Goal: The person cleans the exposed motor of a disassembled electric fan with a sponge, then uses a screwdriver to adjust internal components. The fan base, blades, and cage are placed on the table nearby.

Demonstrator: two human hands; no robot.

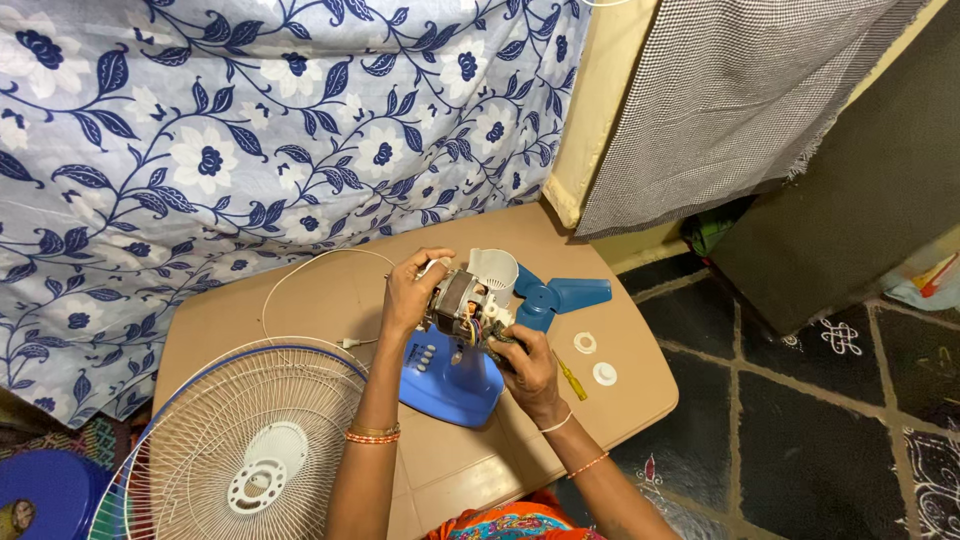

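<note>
In the head view, a person works at a small brown table [300,310] that stands before a blue and white flowered cloth [200,130]. The left hand [408,292] is closed around the left side of a fan motor [462,298], with the fingers curled over its top and the thumb on the near side. The motor shows its metal core and copper winding, and some coloured wires [474,330] hang from its lower part. The right hand [527,365] is below and to the right of the motor; its fingers are bent and pinch something small and dark at the wires, but the view is too small here, so I cannot tell what this piece is. The motor is held above a blue base [450,385] with pale buttons, which lies on the table between the two forearms. A white cover [493,270] sits just behind the motor, and a blue blade [565,296] lies beside it to the right. Near the right hand a yellow screwdriver [572,378] lies on the table, and two white rings [594,358] are a little farther right. A white grille [250,440] lies at the near left corner of the table and goes over its edge. A thin white cord [290,285] makes a loop on the table behind the grille. The floor [800,420] at the right is dark tiles.
</note>
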